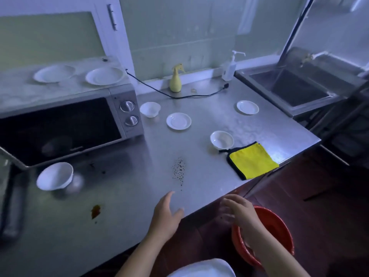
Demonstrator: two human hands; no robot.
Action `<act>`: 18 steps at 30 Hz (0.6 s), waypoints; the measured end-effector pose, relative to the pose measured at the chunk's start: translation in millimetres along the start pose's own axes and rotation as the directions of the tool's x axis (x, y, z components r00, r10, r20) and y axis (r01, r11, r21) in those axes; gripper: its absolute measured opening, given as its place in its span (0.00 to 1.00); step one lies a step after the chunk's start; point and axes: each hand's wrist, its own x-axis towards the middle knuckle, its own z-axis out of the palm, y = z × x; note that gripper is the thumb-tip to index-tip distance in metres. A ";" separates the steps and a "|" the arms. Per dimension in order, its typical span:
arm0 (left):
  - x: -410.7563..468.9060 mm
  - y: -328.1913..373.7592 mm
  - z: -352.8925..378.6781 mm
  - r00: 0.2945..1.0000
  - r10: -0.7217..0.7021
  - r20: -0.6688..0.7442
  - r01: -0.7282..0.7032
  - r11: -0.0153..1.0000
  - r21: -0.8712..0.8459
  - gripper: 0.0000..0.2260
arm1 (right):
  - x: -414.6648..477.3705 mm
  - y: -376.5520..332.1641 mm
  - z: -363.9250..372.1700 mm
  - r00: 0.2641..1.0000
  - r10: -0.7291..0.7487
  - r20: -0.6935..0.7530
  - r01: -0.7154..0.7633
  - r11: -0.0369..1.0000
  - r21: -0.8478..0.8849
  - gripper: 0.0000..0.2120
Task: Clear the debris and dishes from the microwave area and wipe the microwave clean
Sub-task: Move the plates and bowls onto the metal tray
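Two bare hands are working at the near edge of a steel counter (209, 114). The left hand (166, 213) is lying flat, fingers straight and grasping nothing, just short of a scatter of dark crumbs (179, 170) — likely poised to sweep them off. The right hand (238, 209) is hovering over a red basin (279, 232) below the edge, apparently the catcher; its fingers are blurred, so its grip cannot be told. The microwave (60, 124) is sitting at left with plates (104, 75) on top — a yellow cloth (251, 162) is lying ready nearby.

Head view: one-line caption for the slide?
Left hand at counter edge beside dark crumbs; right hand over red basin; white dishes around microwave.
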 end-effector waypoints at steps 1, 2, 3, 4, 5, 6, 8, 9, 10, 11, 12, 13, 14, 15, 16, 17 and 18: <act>-0.6 -3.9 -3.8 1.000 -0.018 0.004 0.018 1.000 -0.018 0.29 | 2.0 -5.4 5.1 1.000 -0.004 -0.009 0.003 1.000 -0.027 0.04; -0.4 -6.7 -7.1 0.999 -0.032 0.008 0.032 0.999 -0.033 0.28 | 5.3 -12.1 9.4 1.000 -0.016 -0.015 0.015 0.998 -0.065 0.04; 0.8 -8.0 -10.3 0.999 -0.045 0.008 0.045 0.998 -0.047 0.27 | 10.5 -20.5 13.0 0.999 -0.042 -0.013 0.040 0.993 -0.114 0.04; 3.3 -7.8 -13.4 0.998 -0.059 0.005 0.059 0.996 -0.060 0.26 | 17.4 -30.3 16.3 0.997 -0.075 -0.003 0.074 0.984 -0.160 0.04; 7.1 -6.6 -16.5 0.997 -0.073 -0.001 0.072 0.995 -0.072 0.25 | 26.8 -40.5 18.9 0.994 -0.108 0.006 0.108 0.974 -0.197 0.04; 12.2 -4.5 -19.1 0.996 -0.085 -0.008 0.084 0.993 -0.088 0.24 | 38.3 -50.7 21.5 0.990 -0.141 0.012 0.140 0.962 -0.233 0.04; 24.4 0.4 -23.1 0.995 -0.101 -0.027 0.097 0.987 -0.129 0.22 | 67.5 -70.7 25.7 0.977 -0.213 0.022 0.205 0.903 -0.376 0.10; 31.0 3.6 -24.4 0.994 -0.108 -0.036 0.101 0.984 -0.148 0.21 | 84.7 -81.2 27.1 0.968 -0.247 0.043 0.237 0.849 -0.471 0.16; 37.7 7.6 -24.9 0.992 -0.119 -0.045 0.110 0.980 -0.165 0.20 | 103.7 -92.1 28.3 0.960 -0.272 0.074 0.266 0.790 -0.552 0.22; 44.5 12.4 -24.9 0.989 -0.134 -0.055 0.122 0.975 -0.185 0.19 | 124.0 -103.1 29.2 0.955 -0.281 0.098 0.279 0.731 -0.623 0.28; 51.0 18.1 -24.4 0.986 -0.150 -0.066 0.134 0.970 -0.205 0.19 | 144.1 -113.7 29.9 0.955 -0.276 0.108 0.271 0.665 -0.696 0.34; 57.1 24.1 -23.5 0.983 -0.167 -0.078 0.147 0.965 -0.219 0.18 | 163.7 -123.5 30.6 0.958 -0.264 0.114 0.253 0.587 -0.769 0.39; 62.6 30.4 -22.2 0.979 -0.183 -0.091 0.159 0.961 -0.224 0.18 | 182.3 -131.9 31.2 0.962 -0.246 0.121 0.235 0.511 -0.827 0.43; 67.4 36.7 -20.7 0.975 -0.198 -0.105 0.171 0.959 -0.225 0.17 | 199.4 -139.0 31.8 0.964 -0.229 0.133 0.227 0.456 -0.860 0.46; 72.0 42.8 -19.2 0.970 -0.212 -0.118 0.182 0.957 -0.226 0.17 | 215.0 -145.3 32.9 0.965 -0.216 0.149 0.229 0.413 -0.881 0.49; 76.8 48.2 -17.9 0.965 -0.227 -0.134 0.192 0.953 -0.234 0.16 | 230.6 -150.6 34.0 0.963 -0.205 0.173 0.240 0.366 -0.899 0.52; 82.3 53.3 -16.5 0.958 -0.244 -0.150 0.202 0.947 -0.249 0.16 | 245.0 -155.8 35.1 0.961 -0.190 0.202 0.253 0.305 -0.918 0.54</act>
